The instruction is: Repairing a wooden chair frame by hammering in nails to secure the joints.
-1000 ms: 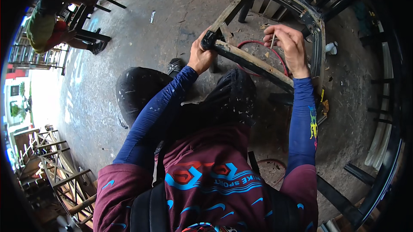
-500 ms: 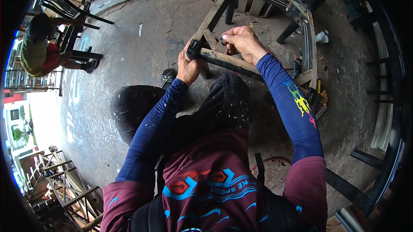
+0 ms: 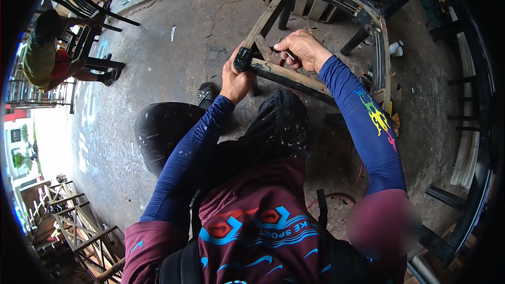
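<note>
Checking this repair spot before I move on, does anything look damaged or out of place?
The wooden chair frame both hands grip lies tipped on the concrete floor, seat open with no panel, wood worn and stained. Scraps litter the ground nearby.

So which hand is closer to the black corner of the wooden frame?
Left. The left hand grips right at the black corner; the right hand sits further along the wooden frame.

You wear a maroon jersey (image 3: 252,231) with blue and red wave graphics, lower centre of the frame. Tight navy sleeves (image 3: 189,163) cover both arms; the right sleeve (image 3: 368,126), at centre right, carries a rainbow-coloured pattern. Dark, paint-speckled trousers (image 3: 273,121) cover your knees at mid-frame.
</note>
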`<state>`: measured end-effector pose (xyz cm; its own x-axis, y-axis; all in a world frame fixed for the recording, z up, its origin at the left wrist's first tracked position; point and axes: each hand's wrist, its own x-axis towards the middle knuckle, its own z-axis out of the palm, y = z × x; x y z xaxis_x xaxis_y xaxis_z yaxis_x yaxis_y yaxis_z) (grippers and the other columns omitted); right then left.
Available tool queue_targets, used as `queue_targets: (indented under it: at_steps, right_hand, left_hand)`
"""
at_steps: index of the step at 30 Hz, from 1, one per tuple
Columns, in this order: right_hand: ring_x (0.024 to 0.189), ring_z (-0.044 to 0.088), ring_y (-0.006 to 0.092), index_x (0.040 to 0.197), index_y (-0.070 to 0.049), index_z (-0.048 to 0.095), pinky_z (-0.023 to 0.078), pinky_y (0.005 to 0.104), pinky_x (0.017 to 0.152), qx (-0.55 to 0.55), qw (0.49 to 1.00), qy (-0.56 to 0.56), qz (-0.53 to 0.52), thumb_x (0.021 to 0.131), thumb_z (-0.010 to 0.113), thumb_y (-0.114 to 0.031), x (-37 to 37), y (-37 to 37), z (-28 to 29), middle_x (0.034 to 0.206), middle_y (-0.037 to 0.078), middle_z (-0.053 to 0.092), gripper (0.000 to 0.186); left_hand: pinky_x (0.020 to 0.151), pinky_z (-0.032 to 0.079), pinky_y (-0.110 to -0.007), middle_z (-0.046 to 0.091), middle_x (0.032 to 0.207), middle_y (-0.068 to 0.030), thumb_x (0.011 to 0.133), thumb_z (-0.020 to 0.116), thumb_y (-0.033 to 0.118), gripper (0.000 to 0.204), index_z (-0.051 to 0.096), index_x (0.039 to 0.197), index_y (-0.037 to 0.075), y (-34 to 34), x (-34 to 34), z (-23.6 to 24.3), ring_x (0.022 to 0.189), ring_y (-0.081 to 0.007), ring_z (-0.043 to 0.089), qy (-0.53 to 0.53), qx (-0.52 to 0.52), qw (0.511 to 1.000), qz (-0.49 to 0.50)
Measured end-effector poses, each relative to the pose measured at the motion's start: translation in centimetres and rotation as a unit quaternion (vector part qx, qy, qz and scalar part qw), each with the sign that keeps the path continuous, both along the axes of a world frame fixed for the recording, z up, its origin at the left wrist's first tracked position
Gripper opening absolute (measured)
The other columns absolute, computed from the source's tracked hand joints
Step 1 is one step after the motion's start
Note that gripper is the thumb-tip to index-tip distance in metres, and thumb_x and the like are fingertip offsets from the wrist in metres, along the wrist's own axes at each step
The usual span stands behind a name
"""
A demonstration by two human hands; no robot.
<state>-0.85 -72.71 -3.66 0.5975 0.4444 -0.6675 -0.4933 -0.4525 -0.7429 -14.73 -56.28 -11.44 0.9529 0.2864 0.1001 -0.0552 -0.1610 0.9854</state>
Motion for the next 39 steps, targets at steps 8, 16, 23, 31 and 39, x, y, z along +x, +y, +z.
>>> queue_targets:
  at_steps: [8, 16, 23, 31, 39]
  right_hand:
    - [0.048, 0.046, 0.0111, 0.077, -0.005, 0.062, 0.033, 0.0297, 0.044, -0.018, 1.0, -0.005, 0.02, 0.094, 0.065, -0.018, -0.8, -0.1, 0.1, 0.063, 0.002, 0.056, 0.021]
    - [0.057, 0.042, 0.0026, 0.109, -0.002, 0.061, 0.032, 0.0184, 0.047, 0.039, 0.979, -0.063, 0.189, 0.099, 0.059, -0.019, -0.9, -2.1, 0.0, 0.075, -0.003, 0.057, 0.02]
    - [0.074, 0.061, 0.0173, 0.099, 0.002, 0.062, 0.05, 0.0321, 0.071, 0.055, 0.928, -0.29, 0.227, 0.087, 0.055, 0.004, -0.3, -1.5, -4.1, 0.081, 0.008, 0.068, 0.014]
    - [0.082, 0.071, 0.0203, 0.104, 0.002, 0.073, 0.055, 0.0345, 0.077, 0.049, 0.927, -0.224, 0.298, 0.082, 0.063, -0.005, 0.8, -2.5, -2.0, 0.085, 0.014, 0.073, 0.025]
    - [0.082, 0.069, 0.0371, 0.088, 0.01, 0.061, 0.052, 0.0425, 0.075, 0.029, 0.857, -0.397, 0.328, 0.08, 0.059, -0.004, -0.1, -1.6, -4.3, 0.088, 0.029, 0.068, 0.016]
  left_hand:
    - [0.095, 0.047, -0.03, 0.068, 0.116, -0.0086, 0.084, 0.056, -0.004, 0.055, 0.052, 0.139, 0.0, 0.3, -0.1, -0.5, 0.107, -0.0153, 0.059, 0.005, -0.031, 0.999, 0.0]
    - [0.095, 0.048, -0.03, 0.068, 0.115, -0.0093, 0.083, 0.057, -0.004, 0.056, 0.053, 0.138, 0.001, 0.3, -0.2, 0.0, 0.106, -0.0156, 0.061, 0.001, -0.02, 1.0, -0.004]
    - [0.081, 0.052, -0.032, 0.069, 0.097, -0.0071, 0.072, 0.057, -0.001, 0.053, 0.058, 0.125, -0.001, 0.6, -0.2, -1.2, 0.089, -0.0171, 0.063, 0.039, -0.026, 0.999, -0.009]
    - [0.072, 0.051, -0.033, 0.066, 0.08, -0.0052, 0.061, 0.063, 0.001, 0.033, 0.063, 0.093, -0.001, 1.2, -0.8, -2.4, 0.076, -0.0191, 0.061, -0.002, 0.116, 0.993, 0.005]
    - [0.075, 0.052, -0.036, 0.068, 0.086, -0.01, 0.063, 0.07, -0.005, 0.014, 0.07, 0.076, 0.002, 2.3, -1.4, -3.0, 0.082, -0.0299, 0.066, 0.064, 0.047, 0.996, 0.046]
